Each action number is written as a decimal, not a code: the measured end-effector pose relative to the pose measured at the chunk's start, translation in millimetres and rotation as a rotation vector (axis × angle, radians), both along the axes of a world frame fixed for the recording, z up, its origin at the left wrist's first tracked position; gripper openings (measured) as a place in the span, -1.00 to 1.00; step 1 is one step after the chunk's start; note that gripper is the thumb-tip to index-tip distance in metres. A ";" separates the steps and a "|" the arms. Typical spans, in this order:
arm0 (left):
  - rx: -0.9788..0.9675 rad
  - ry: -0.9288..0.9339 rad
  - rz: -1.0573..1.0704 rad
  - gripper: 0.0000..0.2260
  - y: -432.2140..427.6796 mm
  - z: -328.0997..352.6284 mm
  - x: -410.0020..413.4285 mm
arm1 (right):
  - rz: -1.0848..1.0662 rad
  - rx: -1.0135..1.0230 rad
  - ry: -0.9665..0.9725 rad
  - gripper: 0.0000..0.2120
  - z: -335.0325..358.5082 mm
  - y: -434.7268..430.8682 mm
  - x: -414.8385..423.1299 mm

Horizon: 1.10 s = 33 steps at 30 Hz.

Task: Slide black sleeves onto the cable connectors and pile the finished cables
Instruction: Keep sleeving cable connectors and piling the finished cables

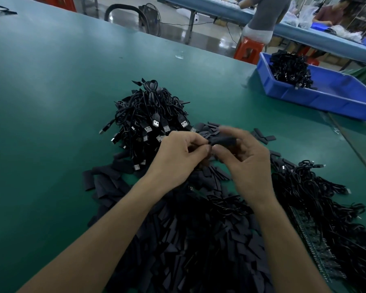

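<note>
Sleeves point(188, 240) and cables point(150, 106) cover green table point(51, 102); seated person point(264, 15) beyond.

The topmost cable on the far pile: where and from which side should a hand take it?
Probably its coiled loops, from above: they stand free at the top of the pile, while plugs lower down lie tangled among others.

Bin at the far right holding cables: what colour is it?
The bin is bright blue, shown best in the head view.
</note>
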State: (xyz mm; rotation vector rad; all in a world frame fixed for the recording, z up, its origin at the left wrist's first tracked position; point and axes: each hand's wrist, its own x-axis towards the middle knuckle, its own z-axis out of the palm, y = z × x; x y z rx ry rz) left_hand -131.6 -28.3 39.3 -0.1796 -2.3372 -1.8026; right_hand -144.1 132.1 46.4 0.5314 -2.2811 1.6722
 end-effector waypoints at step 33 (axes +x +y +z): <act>-0.386 0.138 -0.048 -0.89 1.2 3.1 4.0 | 0.155 0.055 -0.124 -0.79 7.3 25.7 -6.5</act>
